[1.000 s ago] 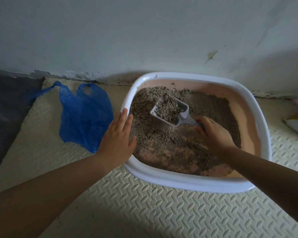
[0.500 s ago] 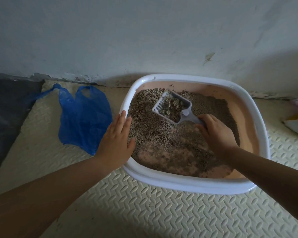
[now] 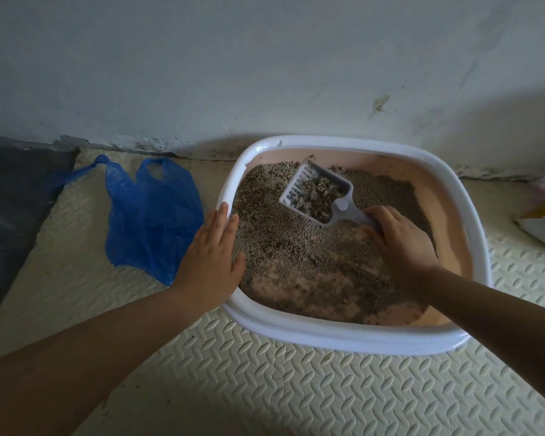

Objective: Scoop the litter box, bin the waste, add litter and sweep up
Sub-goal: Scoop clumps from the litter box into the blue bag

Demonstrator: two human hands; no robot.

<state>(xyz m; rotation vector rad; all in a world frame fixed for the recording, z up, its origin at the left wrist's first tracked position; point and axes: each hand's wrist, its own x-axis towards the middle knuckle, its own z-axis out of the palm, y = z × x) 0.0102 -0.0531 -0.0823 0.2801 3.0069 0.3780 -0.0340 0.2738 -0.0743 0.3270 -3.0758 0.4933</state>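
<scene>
Here, the right hand (image 3: 400,243) is curling around the handle of a grey slotted scoop (image 3: 320,196), fingers wrapped tight over the grip. The scoop is sitting tilted above the litter (image 3: 283,243), near the far side of the litter box (image 3: 353,338), and its head is carrying a small heap of darker clumps and loose grains. The left hand (image 3: 210,262) is lying flat with fingers stretched out and close together, palm pressing down on the box's left rim. The box itself is resting on a cream patterned floor mat (image 3: 265,388), its far edge just beside the wall (image 3: 265,64). Litter is covering most of the pinkish bottom, though the near part is showing through in bare, smeared patches. A crumpled blue plastic bag (image 3: 151,215) is lying on the mat just left of the box, beside the left hand, its handles pointing toward the wall.
</scene>
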